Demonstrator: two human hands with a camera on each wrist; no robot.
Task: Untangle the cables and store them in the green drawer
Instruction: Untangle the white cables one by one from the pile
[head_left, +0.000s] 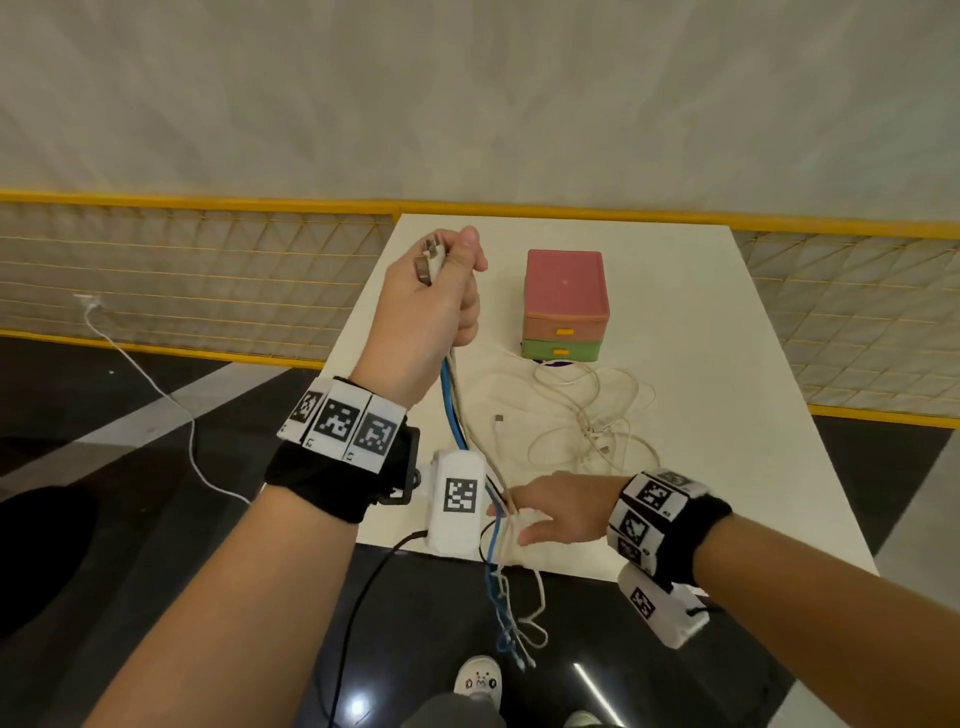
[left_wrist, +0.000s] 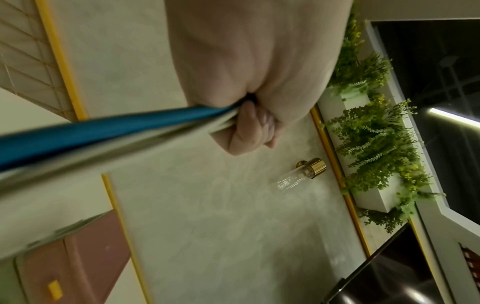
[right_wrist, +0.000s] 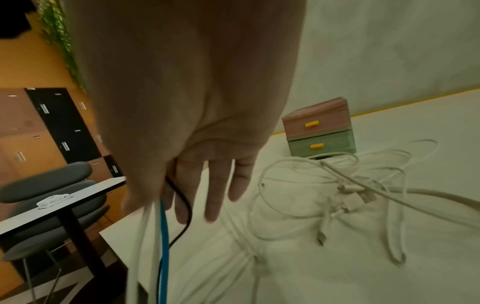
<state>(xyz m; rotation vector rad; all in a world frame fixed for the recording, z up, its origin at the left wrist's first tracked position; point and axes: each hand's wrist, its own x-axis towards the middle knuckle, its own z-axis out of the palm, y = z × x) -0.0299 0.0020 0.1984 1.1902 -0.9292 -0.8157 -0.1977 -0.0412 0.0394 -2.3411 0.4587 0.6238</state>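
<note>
Left hand (head_left: 434, 306) grips the cable bundle (head_left: 454, 410) overhead; right hand (head_left: 558, 506), fingers straight, touches it below.

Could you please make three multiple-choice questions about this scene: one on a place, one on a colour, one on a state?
1. Where does the loose tangle of white cables lie?
A. On the floor
B. On the table, in front of the drawer box
C. On top of the drawer box

2. Which colour is the lower drawer of the box?
A. Green
B. Blue
C. Black

3. How is the left hand?
A. Flat on the table
B. Raised, gripping a bundle of cables
C. Pulling a drawer handle

Answers:
1. B: the head view shows the tangle on the white table, just on the near side of the box.
2. A: the pink drawer sits above the green one, both closed with yellow handles.
3. B: its fingers curl round the bundle with the blue cable, plugs sticking out on top.
</note>
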